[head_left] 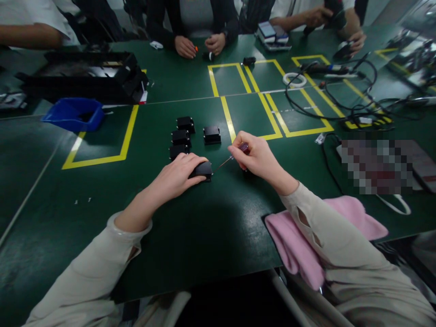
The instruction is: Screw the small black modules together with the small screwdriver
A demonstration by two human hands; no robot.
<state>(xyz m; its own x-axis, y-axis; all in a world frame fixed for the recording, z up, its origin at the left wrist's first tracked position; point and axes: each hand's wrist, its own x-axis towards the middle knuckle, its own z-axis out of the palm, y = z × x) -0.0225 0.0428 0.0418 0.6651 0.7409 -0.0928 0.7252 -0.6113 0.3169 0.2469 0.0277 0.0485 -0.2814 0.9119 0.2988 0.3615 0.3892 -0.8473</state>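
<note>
My left hand (182, 175) is closed around a small black box (203, 170) with little pegs or screws at its corners, keeping it on the green table (211, 236). In my right hand (250, 152) is a screwdriver (244, 147), gripped by its dark red handle. Its thin shaft slants down to the left, and the tip is close to the box's right end; whether they touch I cannot tell. Several similar black boxes (180, 137) stand in a column just beyond my left hand, with another black box (212, 135) to their right. Something dark is partly hidden under my right hand.
A blue bin (75, 114) and black trays (85, 75) are at the left. Black cables (361, 100) and a white tape ring (294, 80) lie at the right. A pink cloth (296, 245) is under my right forearm. Across the table, other people's hands (185, 47) handle small parts.
</note>
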